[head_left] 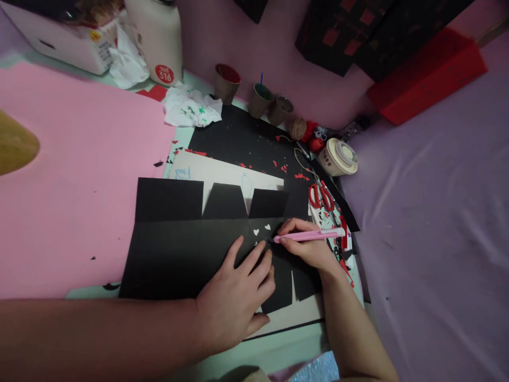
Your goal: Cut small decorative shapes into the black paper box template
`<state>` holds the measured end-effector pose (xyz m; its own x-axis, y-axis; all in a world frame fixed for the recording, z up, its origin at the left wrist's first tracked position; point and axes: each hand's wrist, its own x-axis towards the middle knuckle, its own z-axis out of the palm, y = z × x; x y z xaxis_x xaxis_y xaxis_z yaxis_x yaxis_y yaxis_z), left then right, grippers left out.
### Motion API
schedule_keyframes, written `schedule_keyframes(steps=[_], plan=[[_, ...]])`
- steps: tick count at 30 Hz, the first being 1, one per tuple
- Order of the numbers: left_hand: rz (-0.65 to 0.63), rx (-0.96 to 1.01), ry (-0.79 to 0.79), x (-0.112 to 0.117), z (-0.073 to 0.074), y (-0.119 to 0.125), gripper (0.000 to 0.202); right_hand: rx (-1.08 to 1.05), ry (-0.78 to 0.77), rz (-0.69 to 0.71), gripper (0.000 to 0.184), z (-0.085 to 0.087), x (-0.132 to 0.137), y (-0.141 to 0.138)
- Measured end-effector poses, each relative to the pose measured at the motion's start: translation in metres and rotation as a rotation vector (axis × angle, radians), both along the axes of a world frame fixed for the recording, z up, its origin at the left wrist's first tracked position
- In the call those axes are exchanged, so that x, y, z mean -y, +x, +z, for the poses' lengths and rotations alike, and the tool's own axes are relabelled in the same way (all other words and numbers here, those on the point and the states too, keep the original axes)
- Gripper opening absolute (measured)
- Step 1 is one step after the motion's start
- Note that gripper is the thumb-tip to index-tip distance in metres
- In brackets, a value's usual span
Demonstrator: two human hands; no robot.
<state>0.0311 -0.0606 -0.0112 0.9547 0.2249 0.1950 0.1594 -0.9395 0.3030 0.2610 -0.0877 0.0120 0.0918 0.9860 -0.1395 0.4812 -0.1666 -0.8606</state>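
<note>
The left hand (234,302) lies flat, fingers spread, pressing the black paper (178,254), while the right hand (308,246), at its 2 o'clock, pinches a pink craft knife (314,235) whose tip points toward 9 o'clock.

The left hand (234,302) and right hand (308,246) are bare, as are both forearms.

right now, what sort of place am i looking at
Probably a home craft table against a pink wall. The right hand holds a pink tool on black paper with small hearts cut out, the left hand pressing it flat; red scissors, paint cups and paper scraps lie around.
</note>
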Motion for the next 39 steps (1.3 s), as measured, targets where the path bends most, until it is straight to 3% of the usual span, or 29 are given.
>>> schedule_keyframes(steps=[39], plan=[[0.01,0.0,0.011,0.0003,0.0005,0.0003,0.061,-0.011,0.024,-0.016,0.003,-0.001,0.0003,-0.0017]])
